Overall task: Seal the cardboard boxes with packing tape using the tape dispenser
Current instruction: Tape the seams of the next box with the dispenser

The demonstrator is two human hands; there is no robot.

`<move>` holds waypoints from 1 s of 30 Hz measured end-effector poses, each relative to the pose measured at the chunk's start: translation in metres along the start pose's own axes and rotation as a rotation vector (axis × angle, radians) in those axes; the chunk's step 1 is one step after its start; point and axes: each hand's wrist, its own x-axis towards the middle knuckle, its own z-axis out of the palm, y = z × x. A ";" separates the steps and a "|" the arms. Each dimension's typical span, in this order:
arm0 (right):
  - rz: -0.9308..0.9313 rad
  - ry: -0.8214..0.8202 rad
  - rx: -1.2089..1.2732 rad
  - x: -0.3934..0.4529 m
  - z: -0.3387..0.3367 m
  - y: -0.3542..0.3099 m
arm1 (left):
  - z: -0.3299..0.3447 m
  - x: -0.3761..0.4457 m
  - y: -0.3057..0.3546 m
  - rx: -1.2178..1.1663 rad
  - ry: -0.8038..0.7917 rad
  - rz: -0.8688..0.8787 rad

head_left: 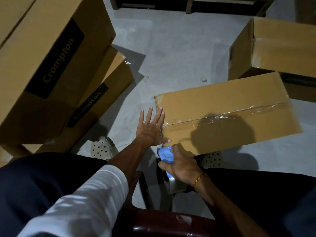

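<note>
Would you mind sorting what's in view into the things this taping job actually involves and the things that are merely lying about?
In the job:
- brown cardboard box with clear tape along its seam
- blue plastic tape dispenser, gripped by the right hand
- left hand, flat against the box's end
- open cardboard box, probably next

Lying about:
- stacked Crompton-printed cardboard boxes
- dark red chair
- small scrap on the grey floor
</note>
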 end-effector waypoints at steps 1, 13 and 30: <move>0.005 -0.012 -0.008 -0.001 0.000 0.002 | -0.001 0.000 0.000 0.002 0.003 0.000; 0.047 -0.143 -0.106 -0.011 0.009 0.017 | -0.004 -0.002 0.002 0.032 -0.002 -0.017; 0.038 -0.081 -0.039 -0.012 0.018 0.024 | 0.017 -0.035 0.025 0.059 0.043 0.022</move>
